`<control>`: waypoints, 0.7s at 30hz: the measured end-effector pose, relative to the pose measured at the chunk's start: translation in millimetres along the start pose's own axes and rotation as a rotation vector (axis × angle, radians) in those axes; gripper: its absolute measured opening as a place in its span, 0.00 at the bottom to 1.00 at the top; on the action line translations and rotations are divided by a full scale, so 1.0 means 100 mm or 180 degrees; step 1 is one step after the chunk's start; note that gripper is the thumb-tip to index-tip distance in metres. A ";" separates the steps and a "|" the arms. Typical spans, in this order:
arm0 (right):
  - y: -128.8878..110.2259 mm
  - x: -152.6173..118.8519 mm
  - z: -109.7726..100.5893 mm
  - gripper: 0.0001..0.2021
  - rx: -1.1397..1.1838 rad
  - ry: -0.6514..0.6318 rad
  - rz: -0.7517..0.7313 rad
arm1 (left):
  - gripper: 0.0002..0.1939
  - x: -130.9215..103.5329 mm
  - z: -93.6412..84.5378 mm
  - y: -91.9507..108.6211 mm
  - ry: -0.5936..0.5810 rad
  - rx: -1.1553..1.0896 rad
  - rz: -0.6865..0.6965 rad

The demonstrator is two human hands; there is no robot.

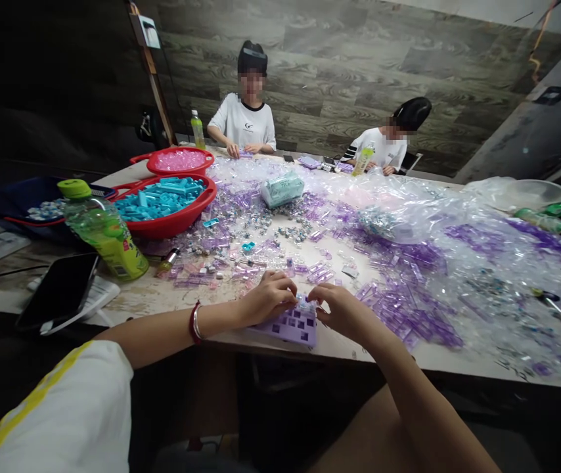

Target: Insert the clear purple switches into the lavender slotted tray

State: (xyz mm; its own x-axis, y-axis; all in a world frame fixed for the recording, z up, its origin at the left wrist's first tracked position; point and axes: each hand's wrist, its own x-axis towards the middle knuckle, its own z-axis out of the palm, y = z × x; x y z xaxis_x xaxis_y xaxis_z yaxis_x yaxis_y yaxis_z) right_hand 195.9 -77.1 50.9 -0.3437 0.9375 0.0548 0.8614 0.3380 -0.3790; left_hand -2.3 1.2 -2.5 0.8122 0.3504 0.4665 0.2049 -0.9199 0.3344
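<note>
A purple tray with square holes (294, 328) lies at the table's near edge, between my hands. My left hand (269, 297), with a red and white bracelet on its wrist, rests over the tray's upper left part with its fingers bent. My right hand (338, 309) is at the tray's right side, its thumb and fingers curved towards the tray's upper edge. Small clear pieces show between the fingertips at the top of the tray. Whether either hand pinches a piece is too small to tell. Purple clear plastic pieces (403, 302) are heaped to the right.
Red baskets of blue pieces (162, 226) and pink pieces (182, 172), a green-capped bottle (108, 230) and a phone (58, 289) stand left. Plastic bags (408, 203) cover the right and back. Two people in white shirts sit opposite.
</note>
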 end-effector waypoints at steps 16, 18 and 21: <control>0.01 0.00 0.02 0.14 -0.0032 0.0019 -0.0053 | 0.11 0.02 -0.04 0.00 -0.0020 0.0063 0.0039; 0.01 0.01 0.03 0.14 -0.0044 0.0000 -0.0053 | 0.10 0.02 -0.04 0.00 0.0020 0.0117 -0.0090; 0.02 0.01 0.03 0.13 -0.0047 -0.0045 -0.0018 | 0.06 0.03 -0.03 -0.01 0.0107 0.0097 -0.0336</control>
State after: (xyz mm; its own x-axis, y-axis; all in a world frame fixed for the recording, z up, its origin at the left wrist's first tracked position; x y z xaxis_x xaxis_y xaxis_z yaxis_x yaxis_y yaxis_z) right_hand 195.8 -76.2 47.4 -0.3539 0.9343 0.0437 0.8648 0.3447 -0.3652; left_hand -1.8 4.1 1.0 0.7666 0.4507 0.4573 0.3051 -0.8824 0.3583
